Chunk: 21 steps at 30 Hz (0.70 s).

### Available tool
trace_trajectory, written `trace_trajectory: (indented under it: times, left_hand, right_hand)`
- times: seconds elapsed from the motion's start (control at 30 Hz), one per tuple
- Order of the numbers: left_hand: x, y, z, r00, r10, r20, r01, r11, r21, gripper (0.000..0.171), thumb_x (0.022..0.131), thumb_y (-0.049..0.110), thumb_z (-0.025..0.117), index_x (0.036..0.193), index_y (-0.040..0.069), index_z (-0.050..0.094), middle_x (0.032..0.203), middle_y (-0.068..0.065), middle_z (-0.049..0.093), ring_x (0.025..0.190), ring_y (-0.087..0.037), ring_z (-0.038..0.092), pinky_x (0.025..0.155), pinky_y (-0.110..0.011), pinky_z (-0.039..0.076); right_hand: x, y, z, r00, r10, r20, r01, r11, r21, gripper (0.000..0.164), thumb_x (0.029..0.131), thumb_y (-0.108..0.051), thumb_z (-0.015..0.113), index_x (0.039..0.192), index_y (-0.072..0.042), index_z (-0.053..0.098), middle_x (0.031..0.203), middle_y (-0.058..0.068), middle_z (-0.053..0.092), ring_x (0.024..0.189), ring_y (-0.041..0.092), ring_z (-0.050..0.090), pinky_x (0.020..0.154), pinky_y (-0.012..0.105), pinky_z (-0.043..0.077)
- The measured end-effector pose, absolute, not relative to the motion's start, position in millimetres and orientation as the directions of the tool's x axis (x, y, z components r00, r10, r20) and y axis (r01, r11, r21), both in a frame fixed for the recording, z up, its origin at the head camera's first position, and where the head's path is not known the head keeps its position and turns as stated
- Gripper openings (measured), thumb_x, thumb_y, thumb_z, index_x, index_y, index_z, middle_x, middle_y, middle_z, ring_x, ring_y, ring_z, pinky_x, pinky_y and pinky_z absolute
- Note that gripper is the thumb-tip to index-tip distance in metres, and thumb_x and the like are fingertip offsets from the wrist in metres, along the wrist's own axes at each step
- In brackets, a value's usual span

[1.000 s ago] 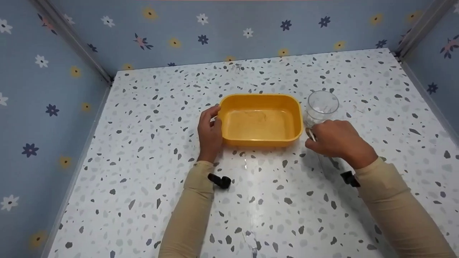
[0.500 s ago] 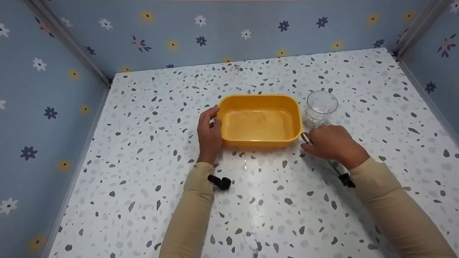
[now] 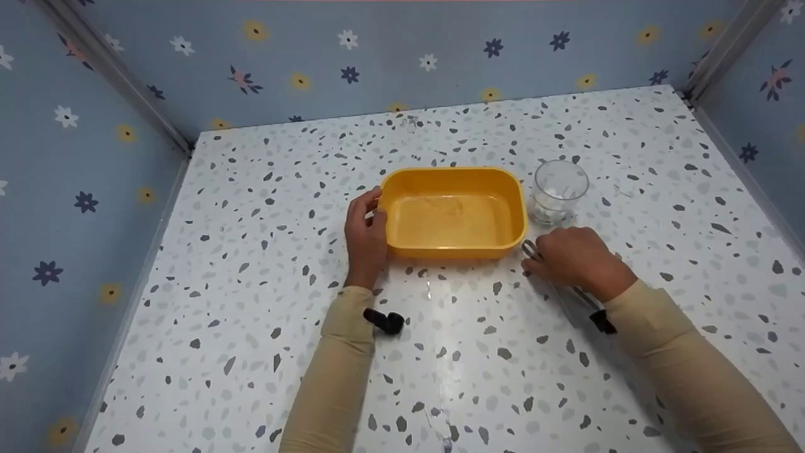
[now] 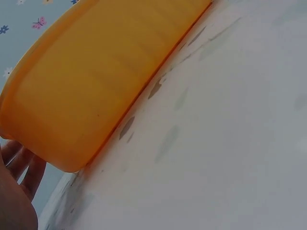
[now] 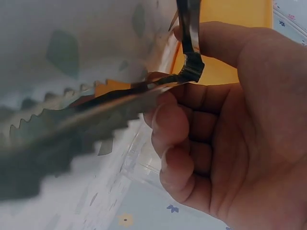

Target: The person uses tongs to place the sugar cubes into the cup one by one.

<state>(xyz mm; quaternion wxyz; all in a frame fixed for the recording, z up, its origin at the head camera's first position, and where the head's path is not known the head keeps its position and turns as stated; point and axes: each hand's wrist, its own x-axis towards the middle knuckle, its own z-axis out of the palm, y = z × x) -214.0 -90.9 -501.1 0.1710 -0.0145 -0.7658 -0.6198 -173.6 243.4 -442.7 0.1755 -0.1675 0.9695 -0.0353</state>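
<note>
A yellow rectangular plastic tub [image 3: 449,251] stands on the speckled table. My left hand [image 3: 366,242] touches its left end from outside; in the left wrist view the fingers [image 4: 32,175] lie against the tub's end wall. My right hand [image 3: 575,261] holds metal tongs [image 3: 531,250] just off the tub's near right corner. The tongs' arms, with serrated edges [image 5: 96,120], point back toward the wrist in the right wrist view. Behind the right hand stands a clear drinking glass [image 3: 560,189], with something pale in its bottom that I cannot make out.
Blue floral panels [image 3: 402,56] enclose the white speckled table [image 3: 264,264] at the back and both sides. Strips of clear tape [image 3: 438,421] run along the tabletop near the front middle.
My right hand has moved nearer to me and slightly left with the tongs, drawing away from the glass. The left hand stays at the tub's end. The head view has shifted a little.
</note>
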Motion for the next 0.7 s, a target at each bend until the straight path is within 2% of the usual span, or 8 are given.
trace_trajectory:
  times: [0.53,0.7]
  left_hand:
    - [-216,-91,-497,-0.938,-0.206,0.279,0.226,0.248,0.942,0.036,0.098,0.011,0.050,0.132,0.010,0.060,0.129,-0.001,0.056,0.117,-0.023,0.056,0.098,-0.032,0.046]
    - [-218,-91,-493,-0.943,-0.169,0.286,0.213,0.354,0.911,0.033,0.098,0.012,0.050,0.129,0.005,0.062,0.129,-0.004,0.056,0.120,-0.020,0.054,0.100,-0.032,0.046]
  right_hand:
    - [-173,241,-429,-0.881,-0.330,-0.340,-0.288,0.943,-0.169,0.039,0.097,-0.044,0.059,0.073,-0.014,0.061,0.058,0.003,0.053,0.048,0.022,0.051,0.049,0.036,0.040]
    - [-168,243,-410,-0.898,-0.362,-0.250,-0.332,0.931,-0.155,0.034,0.096,-0.041,0.060,0.078,-0.012,0.064,0.062,0.002,0.055,0.051,0.021,0.051,0.050,0.037,0.040]
